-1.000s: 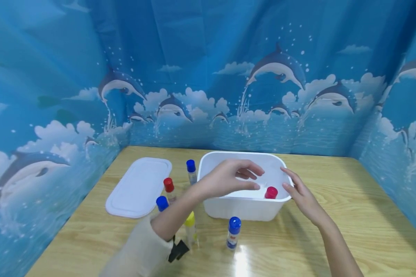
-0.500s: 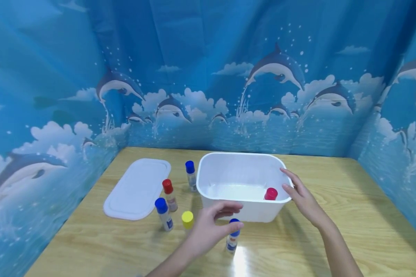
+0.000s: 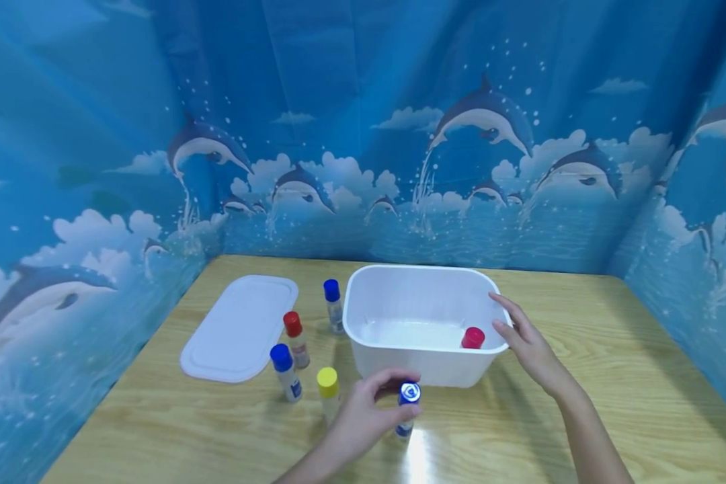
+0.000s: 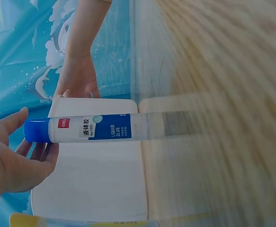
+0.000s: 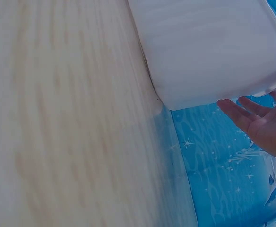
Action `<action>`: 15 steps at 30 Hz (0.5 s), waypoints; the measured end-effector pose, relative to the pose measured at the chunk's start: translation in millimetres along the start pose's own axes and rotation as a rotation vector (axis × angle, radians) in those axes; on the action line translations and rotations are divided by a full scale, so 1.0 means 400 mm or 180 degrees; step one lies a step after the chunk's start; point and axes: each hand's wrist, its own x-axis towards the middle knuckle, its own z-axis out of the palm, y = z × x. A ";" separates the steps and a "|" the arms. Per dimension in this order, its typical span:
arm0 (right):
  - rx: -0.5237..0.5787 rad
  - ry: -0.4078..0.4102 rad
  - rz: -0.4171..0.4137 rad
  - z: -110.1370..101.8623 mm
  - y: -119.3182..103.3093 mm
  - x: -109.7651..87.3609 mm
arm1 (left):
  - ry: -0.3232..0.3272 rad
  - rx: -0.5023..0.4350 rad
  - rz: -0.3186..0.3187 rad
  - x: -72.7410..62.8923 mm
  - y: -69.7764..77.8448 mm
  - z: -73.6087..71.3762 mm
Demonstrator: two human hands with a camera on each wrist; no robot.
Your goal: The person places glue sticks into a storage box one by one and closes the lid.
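Observation:
A clear liquid glue bottle (image 4: 112, 127) with a blue cap stands upright on the table. My left hand (image 3: 363, 410) has its thumb and fingers round that cap, the thumb on the near side and the fingers on the far side. My right hand (image 3: 529, 343) rests at the right end of the white plastic box (image 3: 420, 366), fingertips on the rim and fingers fairly straight. In the right wrist view its fingers (image 5: 237, 116) lie against the box's end. Inside the box, at the near right corner, a red cap (image 3: 473, 338) shows; what is below it is hidden.
Left of the box stand a yellow-capped bottle (image 3: 328, 386), a red-capped one (image 3: 296, 339) and two blue-capped ones (image 3: 286, 373). A white lid (image 3: 238, 329) lies flat at the left. A dolphin-print curtain (image 3: 363, 134) borders the wooden table (image 3: 593, 336).
My left hand has moved from above the box down and toward me, and its fingers have closed round the blue cap of the near glue bottle. My right hand stays at the box rim.

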 end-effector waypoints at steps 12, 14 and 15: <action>-0.0008 0.0000 0.0033 -0.002 0.001 0.001 | 0.0056 -0.0192 0.0222 -0.002 -0.021 0.000; 0.0004 -0.0005 0.0034 -0.002 0.002 0.001 | 0.0061 -0.0208 0.0218 -0.002 -0.022 0.000; 0.0008 -0.0006 0.0030 -0.002 0.002 0.001 | 0.0063 -0.0208 0.0210 -0.002 -0.023 0.000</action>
